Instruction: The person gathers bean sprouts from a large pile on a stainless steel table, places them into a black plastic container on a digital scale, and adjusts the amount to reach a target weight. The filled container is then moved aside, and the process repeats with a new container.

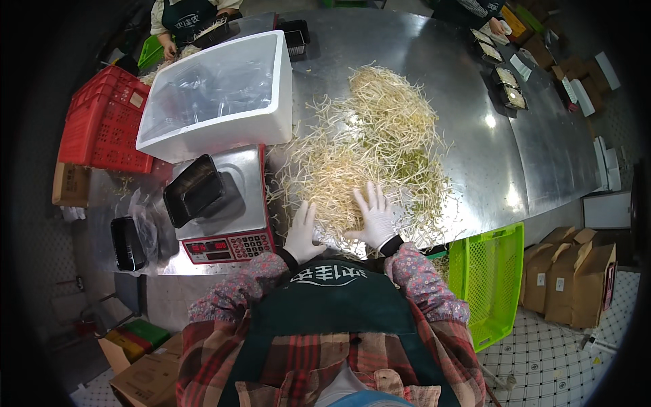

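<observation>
A wide heap of pale bean sprouts (339, 156) lies spread over the steel table in front of me. At its near edge rests my left hand (304, 234), white-gloved, fingers stretched forward against the sprouts. My right hand (374, 217), gloved the same way, lies with fingers spread on the heap's near right part. Some sprouts sit between the two hands, and neither hand grips any that I can see. To the left, a black plastic tray (194, 191) stands tilted on a red-edged digital scale (237, 197).
A white foam box (217, 132) with clear plastic inside stands behind the scale, beside a red crate (112, 119). Another black tray (127, 243) lies far left. A green crate (485, 285) is below the table's right edge. Filled trays (508, 88) line the far right; two co-workers stand across.
</observation>
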Demonstrator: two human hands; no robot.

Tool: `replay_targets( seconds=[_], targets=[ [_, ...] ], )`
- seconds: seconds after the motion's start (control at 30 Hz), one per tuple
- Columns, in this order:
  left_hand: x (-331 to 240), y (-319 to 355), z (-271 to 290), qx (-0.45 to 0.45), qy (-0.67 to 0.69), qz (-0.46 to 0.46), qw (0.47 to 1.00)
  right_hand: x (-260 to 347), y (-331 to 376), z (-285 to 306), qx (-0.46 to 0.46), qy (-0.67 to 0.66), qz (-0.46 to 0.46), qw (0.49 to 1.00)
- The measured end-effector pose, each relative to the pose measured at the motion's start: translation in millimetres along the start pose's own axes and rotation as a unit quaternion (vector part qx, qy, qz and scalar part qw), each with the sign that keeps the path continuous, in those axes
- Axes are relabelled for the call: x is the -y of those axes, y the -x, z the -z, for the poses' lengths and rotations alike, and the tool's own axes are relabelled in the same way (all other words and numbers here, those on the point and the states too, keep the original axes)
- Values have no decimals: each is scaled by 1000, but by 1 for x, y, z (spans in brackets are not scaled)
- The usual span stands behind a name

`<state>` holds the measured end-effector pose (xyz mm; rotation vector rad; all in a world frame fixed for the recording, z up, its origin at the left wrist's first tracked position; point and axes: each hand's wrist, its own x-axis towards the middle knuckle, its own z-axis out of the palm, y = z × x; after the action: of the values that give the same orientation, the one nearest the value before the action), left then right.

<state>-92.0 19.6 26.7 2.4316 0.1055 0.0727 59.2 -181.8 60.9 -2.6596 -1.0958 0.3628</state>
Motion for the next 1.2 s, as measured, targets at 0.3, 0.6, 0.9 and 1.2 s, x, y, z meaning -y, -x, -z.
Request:
replay_targets(
  seconds=[0.3, 0.6, 0.9, 1.2],
  targets=[
    [9, -151, 26, 106, -147, 14, 983, -31, -94, 25, 132, 16, 5, 991],
    [27, -84, 47, 32, -75, 23, 996, -75, -30, 44, 25, 6, -16, 1000],
    [21, -76, 40, 50, -82, -37, 995, -100, -31, 47, -10, -106, -127, 986],
    [-29, -40, 7, 78, -78, -107, 988, -27, -46, 44, 87, -85, -55, 991]
  ],
)
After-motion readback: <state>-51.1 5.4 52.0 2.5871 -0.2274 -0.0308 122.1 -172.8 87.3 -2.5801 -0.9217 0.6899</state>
